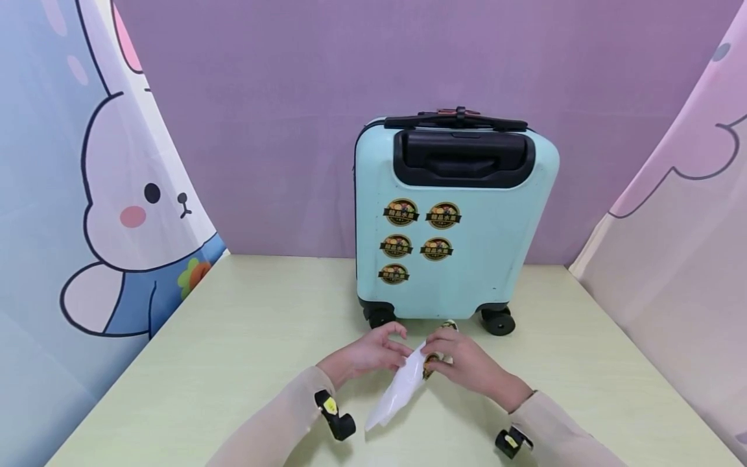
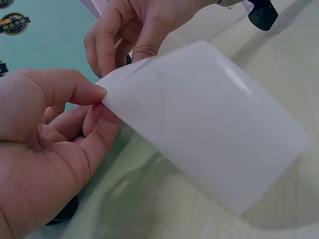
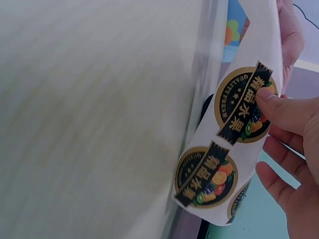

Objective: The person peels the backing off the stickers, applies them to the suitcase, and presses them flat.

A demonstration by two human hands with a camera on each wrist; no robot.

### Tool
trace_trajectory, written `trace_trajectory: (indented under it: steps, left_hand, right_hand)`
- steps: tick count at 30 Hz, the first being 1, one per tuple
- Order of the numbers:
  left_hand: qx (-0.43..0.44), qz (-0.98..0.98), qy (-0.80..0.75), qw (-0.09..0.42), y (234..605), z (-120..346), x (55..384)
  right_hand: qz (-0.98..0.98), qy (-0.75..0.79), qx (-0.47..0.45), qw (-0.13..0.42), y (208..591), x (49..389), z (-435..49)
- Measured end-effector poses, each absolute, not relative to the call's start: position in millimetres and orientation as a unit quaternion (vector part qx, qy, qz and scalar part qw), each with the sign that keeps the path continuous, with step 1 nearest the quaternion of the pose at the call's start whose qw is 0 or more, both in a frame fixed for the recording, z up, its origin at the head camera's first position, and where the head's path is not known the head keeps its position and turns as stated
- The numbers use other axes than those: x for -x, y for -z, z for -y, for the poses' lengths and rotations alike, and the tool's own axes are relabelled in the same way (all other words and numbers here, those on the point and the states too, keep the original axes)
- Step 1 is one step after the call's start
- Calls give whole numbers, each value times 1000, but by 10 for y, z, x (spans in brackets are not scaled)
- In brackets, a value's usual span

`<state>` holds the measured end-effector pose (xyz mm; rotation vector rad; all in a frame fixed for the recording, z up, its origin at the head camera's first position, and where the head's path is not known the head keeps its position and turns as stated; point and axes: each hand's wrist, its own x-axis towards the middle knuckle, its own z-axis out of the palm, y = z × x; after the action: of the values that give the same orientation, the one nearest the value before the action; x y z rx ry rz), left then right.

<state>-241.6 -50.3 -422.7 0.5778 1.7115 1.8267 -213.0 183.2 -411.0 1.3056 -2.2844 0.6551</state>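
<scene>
Both hands hold a white strip of sticker backing paper [image 1: 399, 392] in front of a light blue suitcase [image 1: 484, 246]. My left hand [image 1: 376, 351] pinches the strip's edge between thumb and fingers, plainest in the left wrist view. Thumb and fingers of my right hand [image 1: 467, 363] grip the strip farther along. In the right wrist view, round black-and-gold fruit stickers [image 3: 205, 177] show on the strip's printed face, the right thumb lying over one sticker [image 3: 241, 104]. The strip's plain white end [image 2: 209, 124] hangs toward me. Several matching stickers [image 1: 401, 212] are stuck on the suitcase's left side.
The suitcase stands upright on black wheels [image 1: 498, 322] at the back of the pale table [image 1: 262, 311]. Behind it hangs a purple cloth backdrop [image 1: 251, 130]. Printed cartoon curtains [image 1: 134, 181] flank the table on both sides.
</scene>
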Motion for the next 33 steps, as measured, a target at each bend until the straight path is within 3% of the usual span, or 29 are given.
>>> trace_trajectory:
  steps: [11,24,29,33]
  left_hand:
    - [-218,-618,-701,282,4219,519,2399]
    - [-212,-609,-707,291,4229,530,2407]
    - [-213,-597,-712,301,4234,550,2413]
    - [-219,-585,-716,312,4252,568,2415]
  right_hand:
    - [791,-253,-493,260,4083,2146,-1795]
    - [786,-254,-494,271,4057,2134,-1755]
    - [798,-251,-484,257,4034,2131,-1743]
    - [820,-250,-471,207,3993,2120,-1740]
